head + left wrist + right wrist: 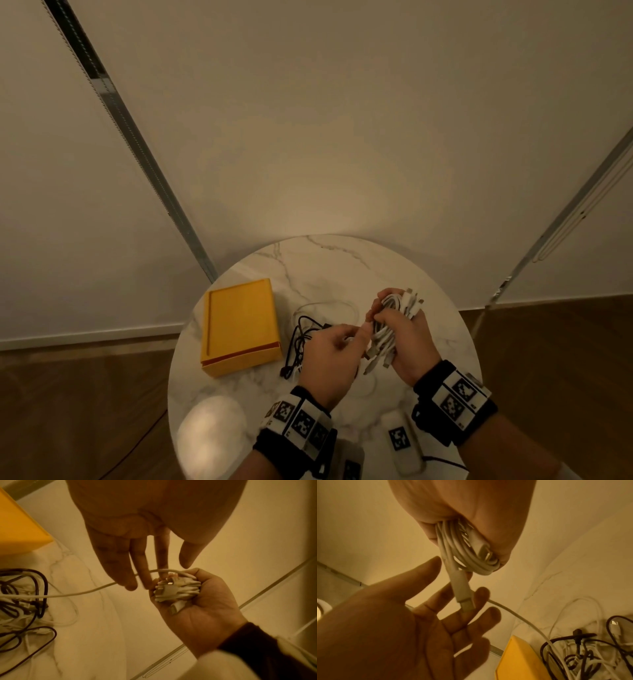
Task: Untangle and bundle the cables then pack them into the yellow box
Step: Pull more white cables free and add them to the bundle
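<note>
Clearly right grip [407, 337] clasps white cable bundle [390, 318]

warm, dim light is washing over all 3 views, tinting everything amber. in the head view a bright patch of glare [210, 428] is glowing on the near left of the marble table [342, 267], while the wall behind is fading darker toward the corners. straight wall rails are bowing outward at the edges, the wide lens bending them. both wrist views are looking softer and grainier, with a heavy orange cast. the left hand [412, 628] is smearing with motion blur at the fingertips in the right wrist view. the dark cables [25, 601] are sitting in murky shadow, their detail getting lost.
</note>
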